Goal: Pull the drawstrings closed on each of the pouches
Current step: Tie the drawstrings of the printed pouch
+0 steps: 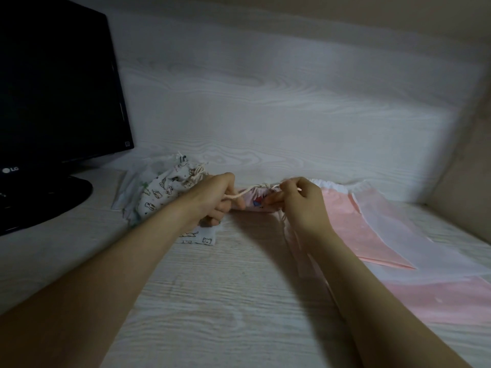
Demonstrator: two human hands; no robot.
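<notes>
A small pink printed pouch [256, 201] lies between my hands on the pale wooden desk, its mouth gathered. My left hand [212, 200] grips one end of its cream drawstring [236, 196]. My right hand [303, 205] pinches the other end of the cord near the pouch's mouth. To the left lies a white pouch with animal prints [164, 192], its cord bunched at the top. Right of my hands lie flat pink pouches [345, 221] and a white translucent pouch [398, 227], partly under my right forearm.
A black monitor [53, 88] on a round stand [53, 197] fills the left side. A white wood-grain wall panel rises behind the pouches. A beige side wall [465, 168] closes the right. Bare desk surface [212, 301] stretches between my forearms.
</notes>
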